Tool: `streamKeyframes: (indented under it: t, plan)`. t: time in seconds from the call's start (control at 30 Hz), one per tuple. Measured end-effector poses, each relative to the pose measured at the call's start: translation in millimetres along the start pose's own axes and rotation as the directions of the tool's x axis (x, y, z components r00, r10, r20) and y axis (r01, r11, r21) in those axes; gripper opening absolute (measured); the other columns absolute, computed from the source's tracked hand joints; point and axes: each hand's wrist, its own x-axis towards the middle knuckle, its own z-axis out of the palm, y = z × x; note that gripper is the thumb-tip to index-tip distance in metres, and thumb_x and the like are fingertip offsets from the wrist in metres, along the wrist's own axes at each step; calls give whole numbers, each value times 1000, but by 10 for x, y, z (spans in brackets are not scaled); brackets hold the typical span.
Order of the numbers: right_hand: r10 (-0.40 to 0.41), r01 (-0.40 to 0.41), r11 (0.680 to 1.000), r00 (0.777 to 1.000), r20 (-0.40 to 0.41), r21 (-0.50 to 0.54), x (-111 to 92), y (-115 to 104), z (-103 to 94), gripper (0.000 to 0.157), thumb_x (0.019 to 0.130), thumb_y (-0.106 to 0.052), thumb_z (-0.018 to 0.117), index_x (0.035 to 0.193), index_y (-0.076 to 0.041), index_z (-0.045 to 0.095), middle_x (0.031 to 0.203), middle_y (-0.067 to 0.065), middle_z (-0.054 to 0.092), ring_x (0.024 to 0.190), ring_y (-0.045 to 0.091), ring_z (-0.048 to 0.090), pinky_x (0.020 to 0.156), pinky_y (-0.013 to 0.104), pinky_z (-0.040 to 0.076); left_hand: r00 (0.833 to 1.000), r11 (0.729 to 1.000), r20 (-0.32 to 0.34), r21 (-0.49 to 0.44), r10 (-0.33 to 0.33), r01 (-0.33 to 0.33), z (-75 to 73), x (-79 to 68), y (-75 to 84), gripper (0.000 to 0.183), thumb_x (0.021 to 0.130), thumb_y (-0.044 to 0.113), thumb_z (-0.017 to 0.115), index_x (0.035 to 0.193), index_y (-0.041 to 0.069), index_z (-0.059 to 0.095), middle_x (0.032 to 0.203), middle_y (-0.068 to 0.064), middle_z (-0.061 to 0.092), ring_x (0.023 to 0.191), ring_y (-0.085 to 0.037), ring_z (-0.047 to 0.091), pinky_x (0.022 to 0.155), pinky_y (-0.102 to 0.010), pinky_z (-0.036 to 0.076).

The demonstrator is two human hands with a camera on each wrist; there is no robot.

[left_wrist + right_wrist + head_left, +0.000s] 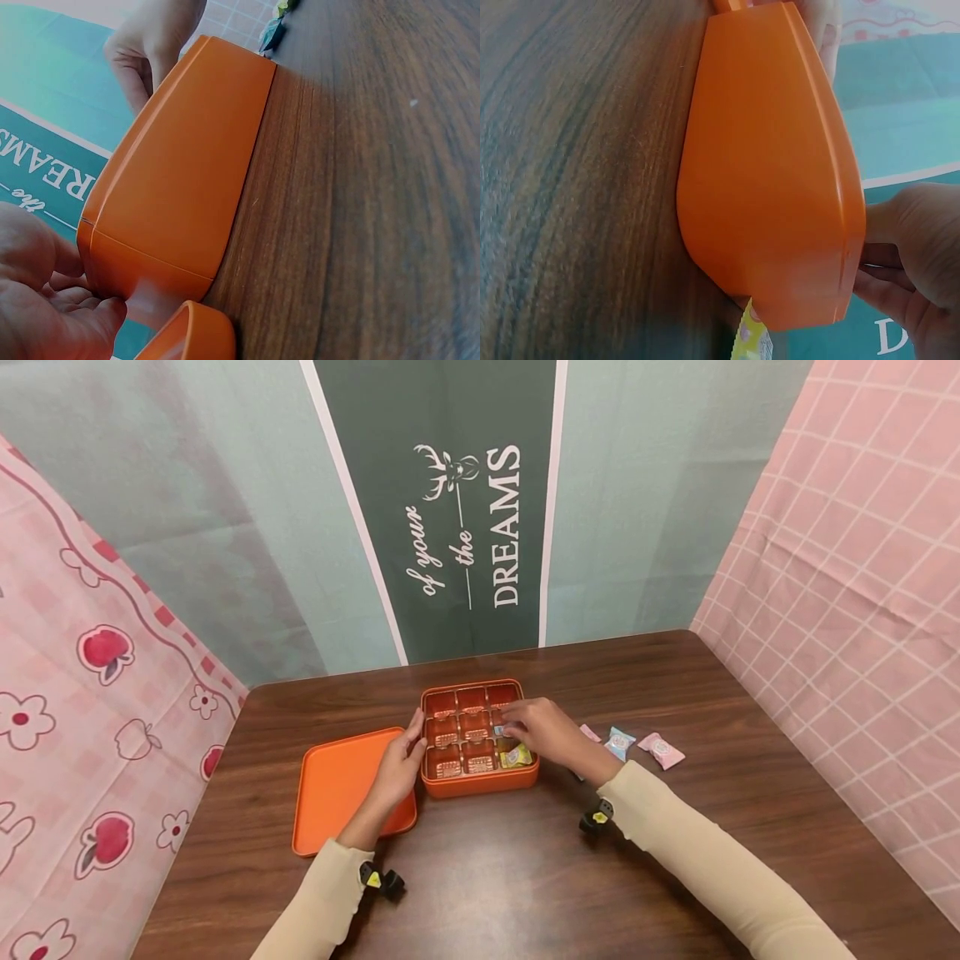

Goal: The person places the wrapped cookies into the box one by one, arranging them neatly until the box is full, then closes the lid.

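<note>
Left hand (397,764) and right hand (551,731) are working apart from each other at the orange box (480,787), which in the head view is sitting uncovered on the table (480,877). Along the box's left wall the left hand is resting its fairly straight fingers, while the right hand is holding bent fingers over the box's middle right compartment, right by a blue candy (498,730); whether they are pinching it, I cannot tell. One yellow candy (516,757) is already lying in the box's near right compartment, and ribbed floors are showing throughout the box's left and middle columns, so the filling is seemingly only beginning. Right of the box, a pink candy (662,750), a light-blue candy (619,742) and a partly hidden pink candy (590,732) are lying loose; the orange lid (337,793) is lying left of the box. From the left wrist, the left hand's fingers are touching the box's left end, and a teal wrapper (271,36) is showing beyond its right end. From the right wrist, a yellow wrapper (751,337) is showing just beside the box's right wall, apparently another one left outside, while the box is hiding the right fingertips.
</note>
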Motion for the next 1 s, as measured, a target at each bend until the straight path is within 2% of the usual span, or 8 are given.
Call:
streamKeyframes:
  t: [0.43, 0.67, 1.0]
  plan:
    - [70, -70, 998, 996, -59, 9, -179, 68, -139, 29, 90, -14, 79, 117, -5, 76, 117, 10, 74, 107, 25, 71, 91, 45, 57, 1000, 1000, 3, 10, 3, -3, 3, 2, 29, 49, 106, -4, 42, 152, -13, 26, 163, -24, 18, 152, -38, 17, 121, -50, 20]
    - [82, -82, 997, 992, -97, 5, -289, 99, -180, 29, 89, -17, 80, 115, -4, 76, 113, 10, 75, 105, 26, 71, 89, 45, 58, 999, 1000, -39, 4, 5, -5, 59, 119, -422, 51, 107, -1, 43, 156, -5, 28, 166, -16, 20, 154, -27, 17, 121, -48, 20]
    - [56, -57, 998, 995, -87, -14, -380, 149, -206, 27, 91, -17, 78, 114, -3, 76, 112, 12, 75, 104, 27, 71, 88, 46, 58, 999, 1000, -43, -1, 13, -13, 64, 113, -408, 51, 107, -1, 43, 156, -5, 29, 166, -18, 21, 153, -29, 18, 121, -50, 19]
